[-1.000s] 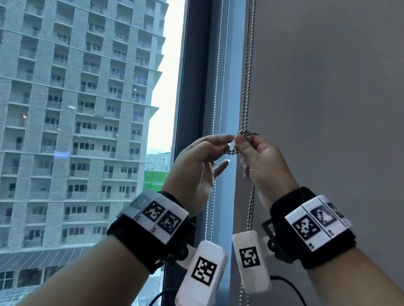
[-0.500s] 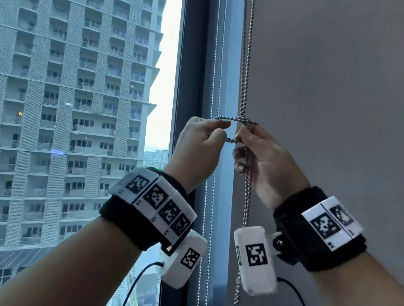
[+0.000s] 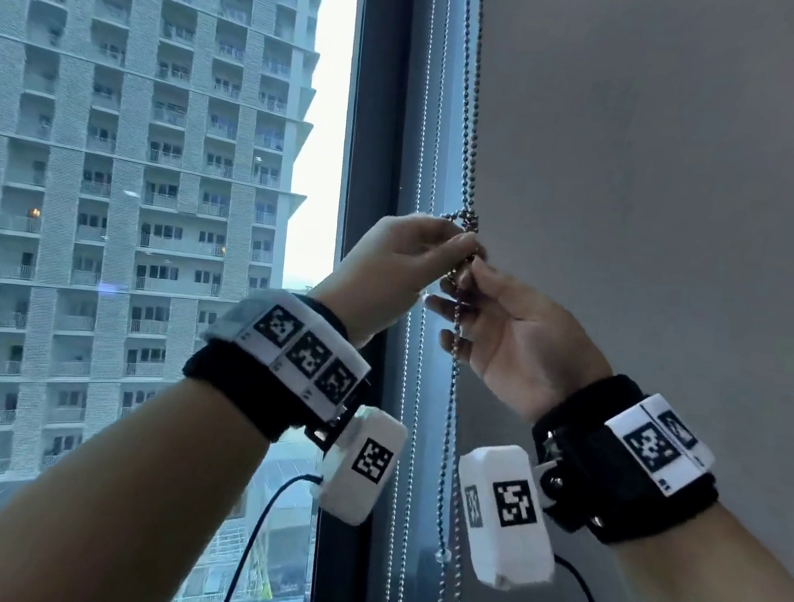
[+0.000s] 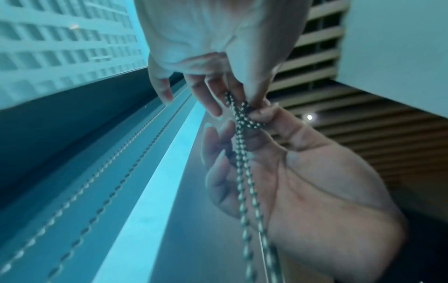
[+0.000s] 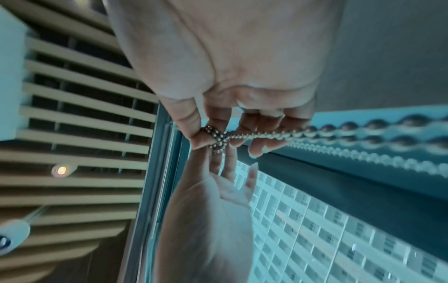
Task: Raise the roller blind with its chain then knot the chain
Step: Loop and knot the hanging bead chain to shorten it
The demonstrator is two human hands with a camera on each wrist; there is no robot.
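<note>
A metal bead chain [image 3: 470,83] hangs down beside the dark window frame [image 3: 379,96]. A small tight knot [image 3: 466,221] sits in it at hand height, and the doubled strands [image 3: 451,399] fall on below. My left hand [image 3: 457,248] pinches the chain just under the knot, back of the hand toward me. My right hand [image 3: 472,273] pinches it from the right, palm toward me, and the strands run down past its loosely curled fingers. In the left wrist view the crossed strands [image 4: 243,116] lie between both thumbs. The right wrist view shows the knot [image 5: 217,138] at my right fingertips.
A flat grey surface [image 3: 677,186] fills the right side, close behind my right hand. The glass pane [image 3: 125,164] on the left is uncovered and shows a tower block. Fainter bead lines [image 3: 431,103] run along the frame. Slatted ceiling [image 5: 72,95] overhead.
The wide loop of chain between my hands has drawn in to a small knot. My left hand moved right toward the chain. My right hand dropped a little and turned palm toward me.
</note>
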